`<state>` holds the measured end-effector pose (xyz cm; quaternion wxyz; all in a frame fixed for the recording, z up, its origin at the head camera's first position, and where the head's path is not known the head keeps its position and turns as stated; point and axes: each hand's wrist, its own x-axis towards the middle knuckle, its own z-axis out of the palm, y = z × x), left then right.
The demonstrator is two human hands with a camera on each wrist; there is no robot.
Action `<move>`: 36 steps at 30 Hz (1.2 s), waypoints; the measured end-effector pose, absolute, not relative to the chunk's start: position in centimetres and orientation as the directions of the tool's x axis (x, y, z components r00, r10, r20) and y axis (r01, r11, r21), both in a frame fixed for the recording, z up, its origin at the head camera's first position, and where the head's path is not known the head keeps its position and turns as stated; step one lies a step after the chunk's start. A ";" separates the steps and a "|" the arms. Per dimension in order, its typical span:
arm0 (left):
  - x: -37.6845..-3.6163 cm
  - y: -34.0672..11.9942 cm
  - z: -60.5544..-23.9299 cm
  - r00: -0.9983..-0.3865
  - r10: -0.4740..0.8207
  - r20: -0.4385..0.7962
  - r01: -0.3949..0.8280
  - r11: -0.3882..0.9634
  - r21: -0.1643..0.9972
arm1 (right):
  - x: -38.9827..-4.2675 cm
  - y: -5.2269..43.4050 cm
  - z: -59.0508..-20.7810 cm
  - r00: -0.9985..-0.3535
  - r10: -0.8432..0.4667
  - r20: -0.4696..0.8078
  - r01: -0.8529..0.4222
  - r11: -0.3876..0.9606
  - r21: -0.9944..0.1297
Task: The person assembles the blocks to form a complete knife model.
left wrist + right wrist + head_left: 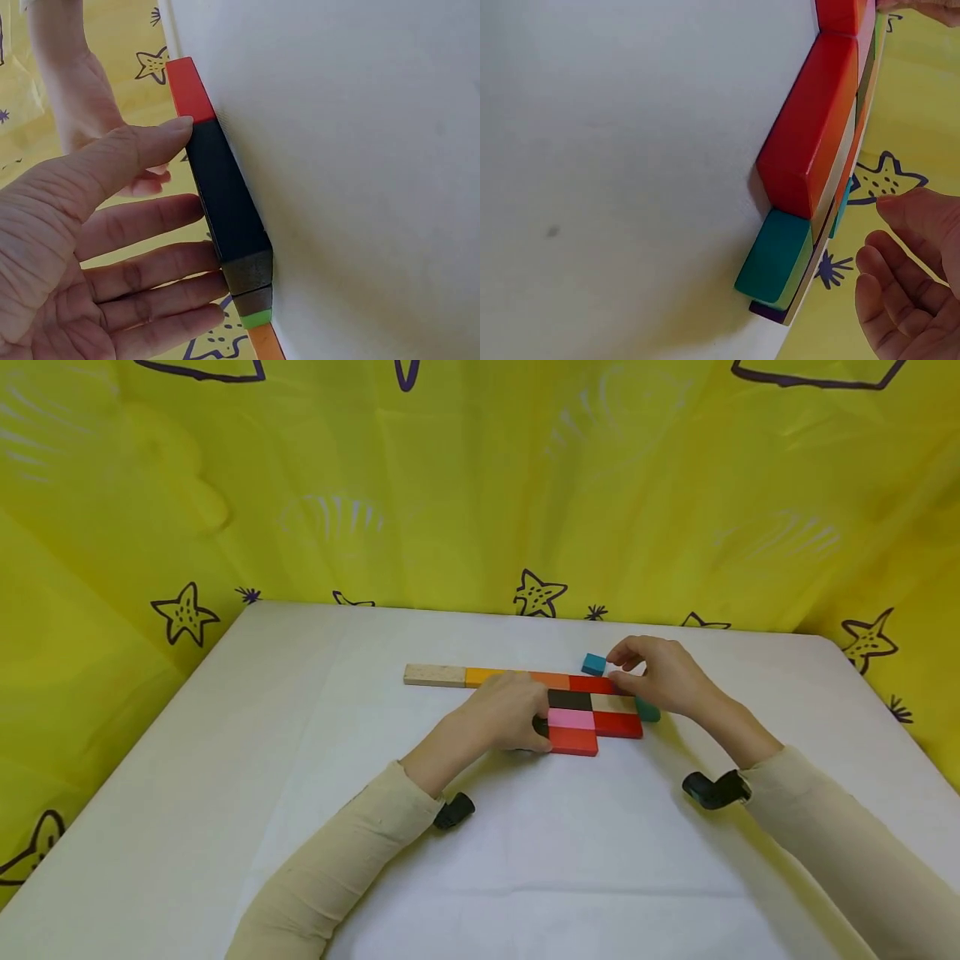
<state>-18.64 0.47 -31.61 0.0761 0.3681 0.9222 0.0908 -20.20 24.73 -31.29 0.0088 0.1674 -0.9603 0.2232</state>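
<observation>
Blocks (577,710) packed mid-table (300,693), left hand (510,714) at left edge, right hand (660,677) behind-right.

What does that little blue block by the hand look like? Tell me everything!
The little blue block is a small cube, painted teal-blue, probably wood. It sits flat on the white table, just behind the long row of coloured blocks, close to its red end. The right hand has its fingertips right beside it; whether they touch it cannot be told.
</observation>
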 end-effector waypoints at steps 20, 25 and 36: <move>-18.6 0.5 -31.4 -0.719 0.689 -0.089 0.659 0.717 0.226 | -23.8 24.2 -31.8 -0.956 -0.288 -0.063 -0.227 0.854 -0.468; -18.7 0.4 -31.3 -0.715 0.694 -0.089 0.664 0.713 0.225 | -24.3 24.0 -31.8 -0.960 -0.256 -0.112 -0.168 0.849 -0.501; -18.8 0.5 -31.5 -0.716 0.692 -0.092 0.660 0.714 0.234 | -24.6 23.6 -32.0 -0.964 -0.232 -0.126 -0.143 0.861 -0.488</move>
